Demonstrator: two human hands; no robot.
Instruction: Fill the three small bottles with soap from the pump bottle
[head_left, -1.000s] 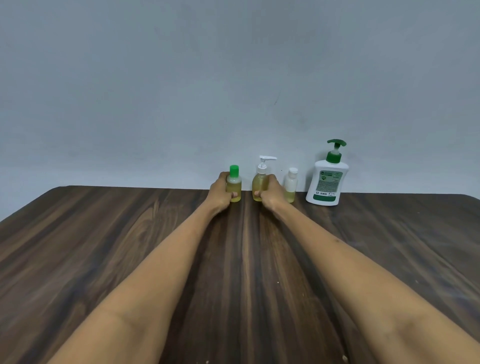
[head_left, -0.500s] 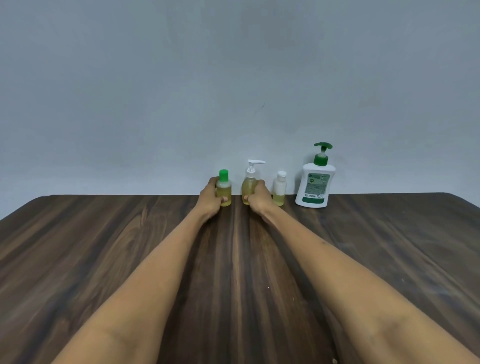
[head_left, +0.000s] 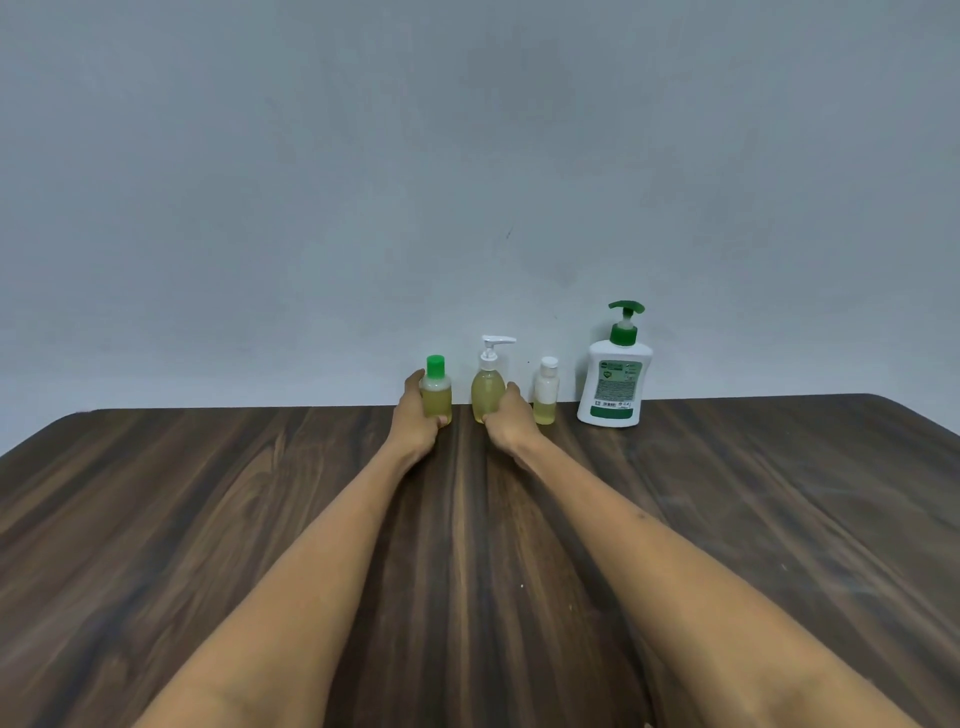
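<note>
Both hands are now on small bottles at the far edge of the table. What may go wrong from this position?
1. The right hand grips the small pump bottle low on its body; its tall pump head could make it tip when lifted.
2. The white-capped bottle stands close beside that hand, so a sideways move may knock it over.
3. The left hand holds the green-capped bottle, whose cap is still on, so it cannot be filled yet.

The pump bottle (head_left: 614, 384) carries a green label, its print too small to read.

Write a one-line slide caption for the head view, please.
Left hand grips green-capped bottle; right hand grips small pump bottle.
</note>
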